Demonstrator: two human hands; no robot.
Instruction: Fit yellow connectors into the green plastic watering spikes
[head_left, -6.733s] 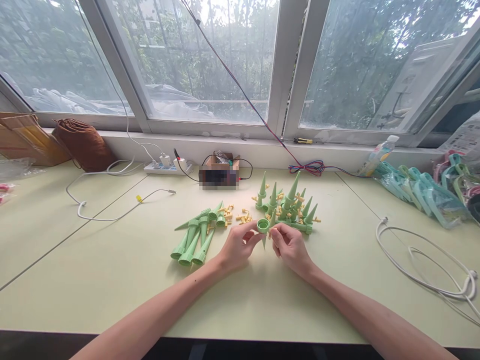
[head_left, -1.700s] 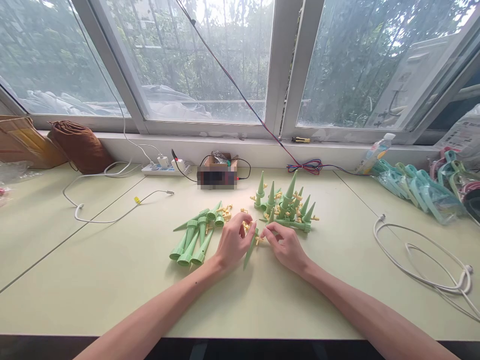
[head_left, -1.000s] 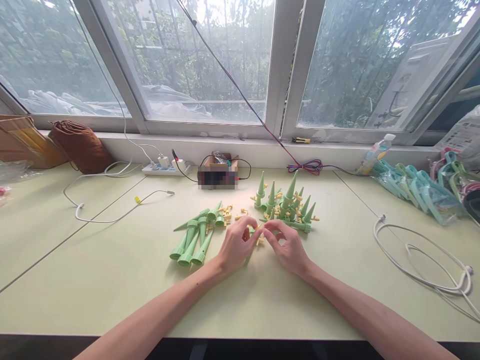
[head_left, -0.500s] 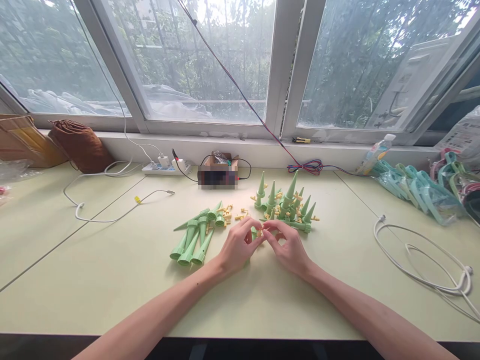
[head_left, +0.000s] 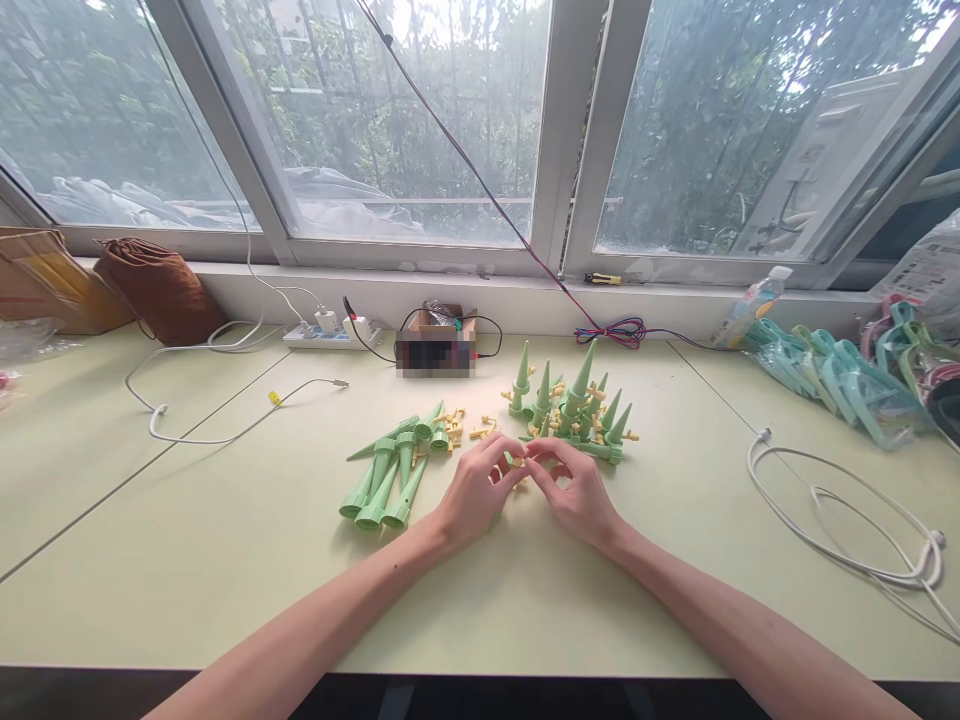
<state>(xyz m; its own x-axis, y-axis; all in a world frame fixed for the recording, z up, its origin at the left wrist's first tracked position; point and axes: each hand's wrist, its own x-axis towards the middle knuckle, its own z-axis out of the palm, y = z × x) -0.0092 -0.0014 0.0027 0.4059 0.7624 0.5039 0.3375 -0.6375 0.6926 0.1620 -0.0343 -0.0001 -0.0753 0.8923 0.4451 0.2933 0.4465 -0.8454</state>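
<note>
My left hand (head_left: 477,483) is closed around a green plastic watering spike (head_left: 494,521), mostly covered by the fingers. Between both hands' fingertips sits a small yellow valve (head_left: 517,462). My right hand (head_left: 576,493) pinches at this valve, thumb and index finger together; how the valve meets the spike is hidden. To the left lie several bare green spikes (head_left: 381,480) in a loose pile. Loose yellow valves (head_left: 484,429) are scattered just beyond my hands. Behind my right hand, several spikes with yellow valves fitted (head_left: 577,395) stand or lie in a group.
A power strip (head_left: 330,338) and a small box with a blurred front (head_left: 435,352) are at the back, near a bundled cable (head_left: 619,333). White cables (head_left: 847,570) lie right. A brown pouch (head_left: 161,290) stands left, bagged teal plastic items (head_left: 840,375) at right.
The spike in my left hand has turned: its green part no longer shows between the fingertips and now peeks out below the hand. Both hands stay in nearly the same place.
</note>
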